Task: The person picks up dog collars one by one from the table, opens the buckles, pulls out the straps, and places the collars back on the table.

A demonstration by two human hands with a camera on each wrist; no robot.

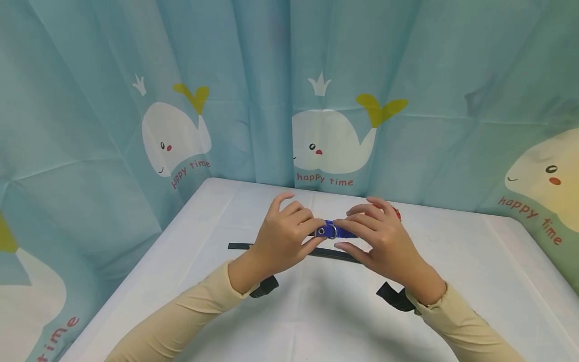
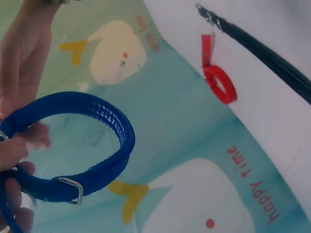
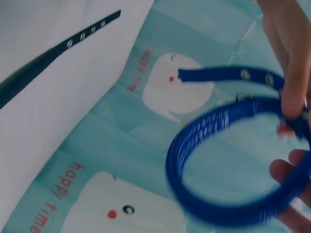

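Collar (image 1: 346,233), blue, held up off the table (image 1: 294,311); in the head view it shows just above the black strap (image 1: 334,254). Left hand (image 1: 282,236): thumb and forefinger closed in a pinch on the band, beside an eyelet (image 1: 321,231). Right hand (image 1: 384,240): forefinger and thumb curled about the other side, slightly parted, band between; cannot tell how firmly the thumb bears. Two-sided hold probably steadies the loop and leaves the D-ring (image 1: 335,232) exposed between the fingertips. Raised position likely keeps the loop round and free of the black strap, which lies below. Red collar (image 2: 227,79) rests beyond the black strap, out of the hands' way.

Looks: deep blue webbing, thick, bent into an open ring; paler weave or stitching on the inner face. Metal loop (image 2: 80,191) round the band. Free tail (image 3: 218,74) stands off the ring, two pale eyelets (image 3: 245,74) showing; blur hides finer detail.
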